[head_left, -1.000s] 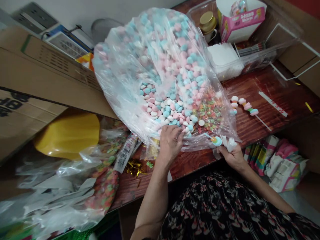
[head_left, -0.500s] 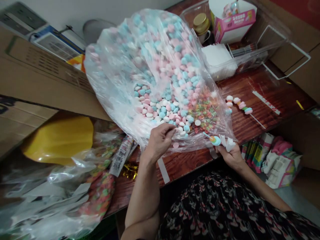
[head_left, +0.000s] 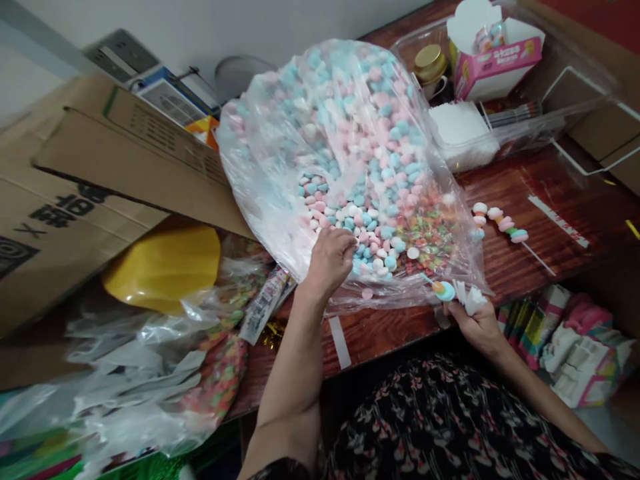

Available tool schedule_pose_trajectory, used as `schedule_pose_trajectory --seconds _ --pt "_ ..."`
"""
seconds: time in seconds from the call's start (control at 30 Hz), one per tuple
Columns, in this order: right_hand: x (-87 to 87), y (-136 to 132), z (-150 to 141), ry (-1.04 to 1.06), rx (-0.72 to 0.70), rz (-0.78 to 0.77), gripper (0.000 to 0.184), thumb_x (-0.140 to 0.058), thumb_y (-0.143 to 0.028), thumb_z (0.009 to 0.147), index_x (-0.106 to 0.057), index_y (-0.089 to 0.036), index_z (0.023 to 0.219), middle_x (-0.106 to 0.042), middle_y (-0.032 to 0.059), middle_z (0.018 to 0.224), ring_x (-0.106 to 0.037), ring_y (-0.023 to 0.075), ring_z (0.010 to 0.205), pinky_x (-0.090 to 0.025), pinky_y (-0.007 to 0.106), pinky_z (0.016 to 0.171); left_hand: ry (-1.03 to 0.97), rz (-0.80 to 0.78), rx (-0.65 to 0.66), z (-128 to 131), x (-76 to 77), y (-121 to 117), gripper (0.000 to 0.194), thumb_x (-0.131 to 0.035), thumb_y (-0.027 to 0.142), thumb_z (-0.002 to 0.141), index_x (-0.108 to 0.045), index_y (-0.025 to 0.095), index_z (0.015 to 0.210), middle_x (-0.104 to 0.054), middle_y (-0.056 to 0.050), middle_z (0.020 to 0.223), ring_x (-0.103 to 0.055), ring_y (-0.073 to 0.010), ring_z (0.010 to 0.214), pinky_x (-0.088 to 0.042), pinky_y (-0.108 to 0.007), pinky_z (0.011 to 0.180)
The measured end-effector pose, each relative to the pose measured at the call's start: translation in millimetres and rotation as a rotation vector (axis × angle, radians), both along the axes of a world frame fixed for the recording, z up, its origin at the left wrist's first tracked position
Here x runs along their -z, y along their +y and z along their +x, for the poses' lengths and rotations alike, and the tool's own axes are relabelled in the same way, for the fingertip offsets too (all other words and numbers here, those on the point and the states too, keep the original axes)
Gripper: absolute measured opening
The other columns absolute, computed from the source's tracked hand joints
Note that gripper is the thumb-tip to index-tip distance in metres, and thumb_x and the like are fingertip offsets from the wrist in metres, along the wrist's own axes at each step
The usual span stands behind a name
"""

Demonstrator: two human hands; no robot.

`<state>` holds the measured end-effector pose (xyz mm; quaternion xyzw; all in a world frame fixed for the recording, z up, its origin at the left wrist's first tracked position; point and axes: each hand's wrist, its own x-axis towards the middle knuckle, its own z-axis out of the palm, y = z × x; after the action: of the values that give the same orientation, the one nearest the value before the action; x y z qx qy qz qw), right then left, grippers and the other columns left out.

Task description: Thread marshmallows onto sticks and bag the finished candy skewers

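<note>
L hand (head_left: 327, 263) curled against clear plastic bag (head_left: 280, 153), pastel candies (head_left: 370, 220) just up-right, can't tell if holding any; R hand (head_left: 475, 327) gripping candy skewer (head_left: 444, 290), tip pointing up-left twd bag.

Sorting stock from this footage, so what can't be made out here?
Head view:
Fingertips of the right hand: hidden by the white paper they hold.
Candies high in the plastic bag: blurred by the film.
Print on the pink box: too small.
Cardboard box: cut off at left.
</note>
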<state>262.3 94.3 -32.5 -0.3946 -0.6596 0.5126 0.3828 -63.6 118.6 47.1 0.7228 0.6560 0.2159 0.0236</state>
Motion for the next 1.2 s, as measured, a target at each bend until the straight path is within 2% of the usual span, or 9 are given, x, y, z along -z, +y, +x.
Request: schedule_pose_trajectory --seconds 0.17,0.3,0.5,0.6,0.67,0.73,0.87,1.03,1.2 --pt "-0.3 1 3 -0.022 0.001 0.002 0.03 -0.056 -0.032 0.095 -0.057 -0.019 0.068 -0.055 -0.0008 0.065 -0.053 0.0138 0.061 -0.042 0.026 0.059 0.072 0.064 -0.055 -2 12.9 -7 0.022 -0.055 0.027 0.09 -0.067 0.018 0.107 -0.068 -0.01 0.097 -0.055 -0.0254 0.093 -0.046 -0.041 0.086" --pt "-0.6 3 1 -0.012 0.005 0.022 0.028 -0.056 -0.03 0.095 -0.058 -0.019 0.069 -0.054 -0.0013 0.065 -0.051 0.0127 0.06 -0.042 0.026 0.058 0.074 0.057 -0.067 0 14.8 -12 0.019 -0.059 0.031 0.089 -0.069 0.019 0.101 -0.068 -0.01 0.098 -0.054 -0.0267 0.095 -0.045 -0.042 0.087" --pt "-6.1 2 -10 0.039 -0.061 0.012 0.027 -0.055 -0.025 0.094 -0.054 -0.019 0.068 -0.05 -0.0028 0.062 -0.048 0.0107 0.056 -0.04 0.024 0.057 -0.074 0.117 -0.027 8 9.0 -17 0.009 -0.064 0.026 0.085 -0.069 0.02 0.089 -0.072 -0.007 0.094 -0.059 -0.0229 0.096 -0.048 -0.038 0.089" --pt "-14.7 1 -15 0.061 -0.1 0.041 0.024 -0.054 -0.021 0.094 -0.054 -0.019 0.069 -0.051 -0.003 0.063 -0.049 0.0102 0.056 -0.04 0.023 0.058 -0.364 0.157 -0.148 20 4.5 -26 0.017 -0.07 0.03 0.081 -0.071 0.019 0.095 -0.071 -0.003 0.089 -0.062 -0.0159 0.081 -0.052 -0.031 0.078" --pt "-22.6 1 -20 0.067 -0.127 0.089 0.022 -0.053 -0.015 0.092 -0.055 -0.019 0.07 -0.052 -0.0034 0.062 -0.049 0.0095 0.056 -0.039 0.022 0.057 -0.698 0.152 -0.254 35 1.9 -32 0.034 -0.075 0.032 0.078 -0.07 0.02 0.109 -0.071 -0.002 0.092 -0.061 -0.011 0.067 -0.053 -0.025 0.066" --pt "-30.0 2 -26 0.063 -0.144 0.141 0.021 -0.052 -0.01 0.089 -0.056 -0.019 0.07 -0.052 -0.0037 0.062 -0.049 0.0089 0.055 -0.038 0.021 0.057 -1.043 0.097 -0.29 53 0.2 -37 0.043 -0.078 0.033 0.075 -0.069 0.021 0.115 -0.072 -0.001 0.092 -0.061 -0.0088 0.061 -0.052 -0.022 0.058" --pt "-37.7 3 -35 0.004 -0.159 0.169 0.02 -0.049 -0.006 0.084 -0.055 -0.018 0.07 -0.052 -0.0029 0.063 -0.048 0.0094 0.057 -0.035 0.021 0.057 -1.497 0.018 -0.267 87 1.2 -39 0.037 -0.086 0.032 0.065 -0.075 0.022 0.1 -0.073 -0.002 0.086 -0.067 -0.0115 0.068 -0.055 -0.021 0.061" --pt "-37.3 2 -33 -0.086 -0.188 0.086 0.017 -0.046 -0.006 0.082 -0.057 -0.018 0.076 -0.053 -0.0015 0.066 -0.048 0.0112 0.061 -0.035 0.022 0.06 -1.641 0.078 -0.291 105 6.0 -37 0.037 -0.09 0.029 0.059 -0.078 0.022 0.093 -0.076 -0.003 0.092 -0.068 -0.0113 0.075 -0.057 -0.022 0.071" --pt "-35.5 1 -27 -0.112 -0.175 0.073 0.018 -0.044 -0.007 0.082 -0.052 -0.018 0.07 -0.048 -0.0023 0.064 -0.044 0.0107 0.059 -0.032 0.023 0.059 -1.656 0.129 -0.305 109 7.5 -36 0.036 -0.089 0.026 0.061 -0.077 0.023 0.096 -0.076 -0.002 0.09 -0.068 -0.0108 0.073 -0.054 -0.017 0.059"
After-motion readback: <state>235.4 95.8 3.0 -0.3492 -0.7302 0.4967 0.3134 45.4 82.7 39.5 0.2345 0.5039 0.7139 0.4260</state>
